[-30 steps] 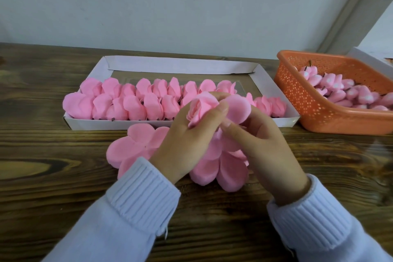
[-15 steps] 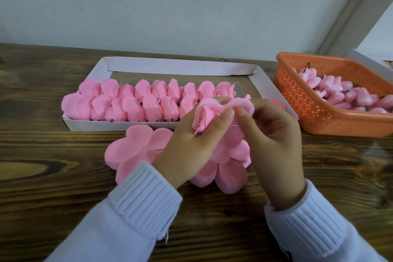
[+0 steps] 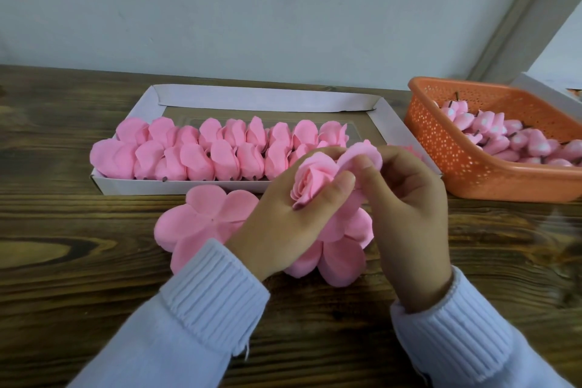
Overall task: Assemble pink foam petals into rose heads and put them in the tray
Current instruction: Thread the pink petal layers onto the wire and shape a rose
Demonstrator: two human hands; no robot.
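Note:
A pink rose head (image 3: 311, 179) sits in my left hand (image 3: 283, 224), gripped between thumb and fingers above the table. My right hand (image 3: 406, 208) pinches one outer petal (image 3: 362, 153) of it at the top right. More petals of the same piece hang below my hands (image 3: 343, 249). A flat five-petal foam flower (image 3: 204, 220) lies on the table to the left. Behind stands the white tray (image 3: 132, 184) with several finished rose heads (image 3: 201, 151) in rows.
An orange perforated basket (image 3: 472, 164) at the right holds several pink rose buds (image 3: 504, 142) with dark stems. A white box corner (image 3: 548, 94) shows behind it. The dark wooden table (image 3: 78, 261) runs to a pale wall.
My right hand has risen and folded the outer petal up against the rose head's top right side. My left hand keeps its grip and has shifted slightly right.

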